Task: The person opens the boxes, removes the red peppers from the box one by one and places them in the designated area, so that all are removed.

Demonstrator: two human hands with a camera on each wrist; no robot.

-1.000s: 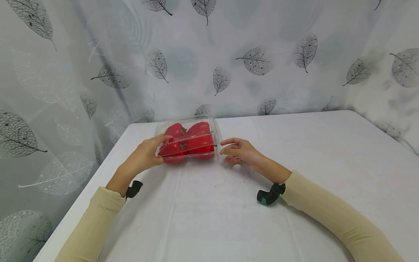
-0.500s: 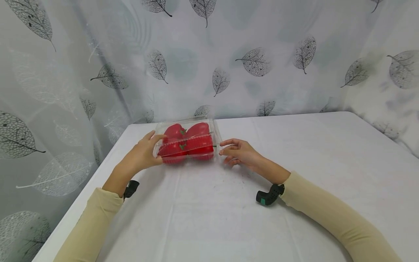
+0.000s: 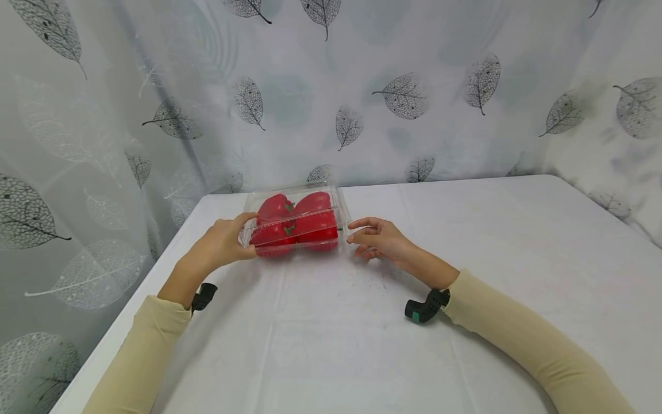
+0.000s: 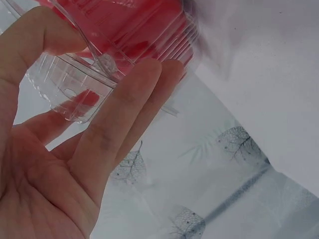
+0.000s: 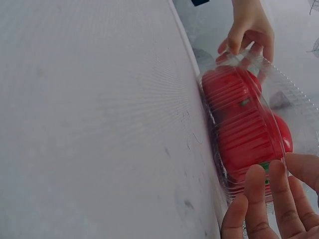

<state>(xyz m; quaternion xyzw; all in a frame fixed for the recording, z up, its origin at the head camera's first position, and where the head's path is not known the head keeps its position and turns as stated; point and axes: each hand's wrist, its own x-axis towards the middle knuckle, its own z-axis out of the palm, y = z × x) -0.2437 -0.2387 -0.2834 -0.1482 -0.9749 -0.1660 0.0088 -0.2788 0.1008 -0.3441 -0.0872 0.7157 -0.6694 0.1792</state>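
A clear plastic clamshell box (image 3: pixel 338 210) sits at the table's far left with several red bell peppers (image 3: pixel 316 223) inside, their green stems showing. Its lid is raised at the back in the head view. My left hand (image 3: pixel 221 244) grips the box's left end, thumb at the front edge. In the left wrist view, the thumb and fingers lie on either side of the plastic rim (image 4: pixel 102 64). At the opposite end is my right hand (image 3: pixel 380 240), its fingers loosely bent. The right wrist view has these fingertips against or very close to the box's end wall.
A white cloth (image 3: pixel 362 339) covers the table. Grey curtains (image 3: pixel 289 103) with leaf prints hang behind it and along the left side. A black wrist device (image 3: pixel 425 307) is on the right wrist, another (image 3: pixel 204 296) on the left.
My left hand has drawn back leftward; its index finger has moved off the peppers' top to the box's left edge. The right hand and the box stay in place.
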